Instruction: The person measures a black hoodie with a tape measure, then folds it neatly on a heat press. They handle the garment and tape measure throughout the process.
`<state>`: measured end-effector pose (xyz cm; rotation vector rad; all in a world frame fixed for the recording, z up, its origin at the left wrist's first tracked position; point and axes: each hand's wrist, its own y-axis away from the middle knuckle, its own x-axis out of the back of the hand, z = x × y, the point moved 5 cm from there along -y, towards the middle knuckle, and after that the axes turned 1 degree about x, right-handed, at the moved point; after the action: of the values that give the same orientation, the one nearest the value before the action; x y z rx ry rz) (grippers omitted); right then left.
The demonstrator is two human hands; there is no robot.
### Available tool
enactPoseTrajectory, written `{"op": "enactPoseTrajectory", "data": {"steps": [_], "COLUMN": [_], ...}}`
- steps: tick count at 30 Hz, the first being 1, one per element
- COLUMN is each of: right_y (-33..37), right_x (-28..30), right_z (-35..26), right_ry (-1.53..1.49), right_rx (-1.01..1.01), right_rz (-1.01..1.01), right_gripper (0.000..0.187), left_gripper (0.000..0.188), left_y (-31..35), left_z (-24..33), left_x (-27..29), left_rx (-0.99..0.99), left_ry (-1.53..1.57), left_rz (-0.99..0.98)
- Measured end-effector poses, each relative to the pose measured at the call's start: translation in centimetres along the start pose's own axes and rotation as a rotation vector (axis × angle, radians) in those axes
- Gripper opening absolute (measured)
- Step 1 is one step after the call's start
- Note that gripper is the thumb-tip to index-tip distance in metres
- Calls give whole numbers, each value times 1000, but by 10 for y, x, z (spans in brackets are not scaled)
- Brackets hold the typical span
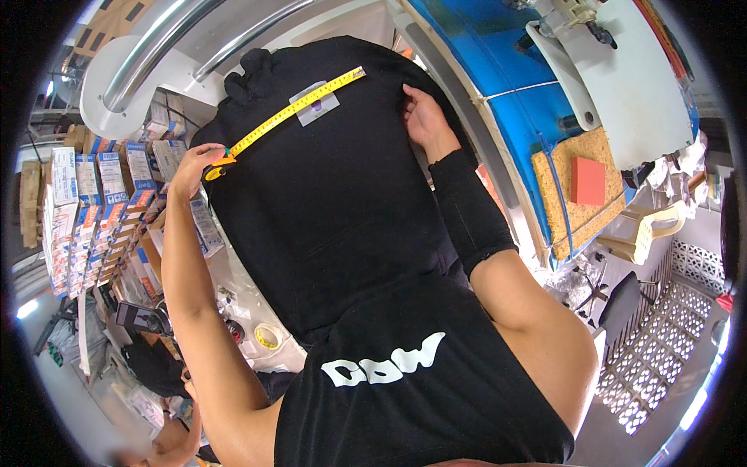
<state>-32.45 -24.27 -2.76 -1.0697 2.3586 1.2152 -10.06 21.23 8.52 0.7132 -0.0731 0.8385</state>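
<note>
A black garment [334, 194], which looks like a hoodie, lies spread out in front of me, with cloth bunched at its far left corner. Across its far part runs the yellow blade of a tape measure [292, 113], slanting up to the right. My left hand [194, 167] grips the yellow and black case at the garment's left edge. Under the blade sits a small grey translucent patch [323, 110] with a dark purple mark. Beyond the blade's free end, my right hand [426, 123] rests at the garment's right side, fingers apart and holding nothing. A black sleeve covers that forearm.
Metal tubes [159, 50] on a white bracket stand far left. Stacked cartons [97, 187] fill the left side. At right are a blue surface [459, 58], a tan board [556, 210] with a red block [587, 180], and a white panel [646, 93]. Another person's arm [175, 444] shows lower left.
</note>
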Motion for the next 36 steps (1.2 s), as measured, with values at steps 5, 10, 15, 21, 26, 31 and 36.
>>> {"op": "enactPoseTrajectory", "data": {"steps": [5, 10, 15, 21, 26, 31, 36], "right_y": [52, 106, 127, 126, 124, 117, 110], "right_x": [-5, -56, -89, -98, -115, -137, -141], "right_z": [-14, -10, 12, 22, 29, 40, 44], "right_ry": [887, 1302, 1428, 1604, 1640, 1710, 1714], "right_rx": [532, 1267, 1310, 1187, 1225, 1212, 1210], "right_rz": [325, 138, -123, -141, -146, -197, -194], "right_gripper": [37, 26, 22, 26, 37, 49, 50], "left_gripper": [47, 47, 47, 47, 47, 46, 45], "left_y": [1, -1, -3, -3, -1, -2, -2], "left_z": [1, -3, -5, -4, -3, -4, -6], "left_x": [1, 1, 3, 2, 1, 2, 2], "left_rx": [-43, -21, -5, -28, -21, -15, -25], "left_ry": [-54, -28, -34, -53, -37, -29, -23], "left_rz": [17, 9, 17, 24, 19, 24, 28]}}
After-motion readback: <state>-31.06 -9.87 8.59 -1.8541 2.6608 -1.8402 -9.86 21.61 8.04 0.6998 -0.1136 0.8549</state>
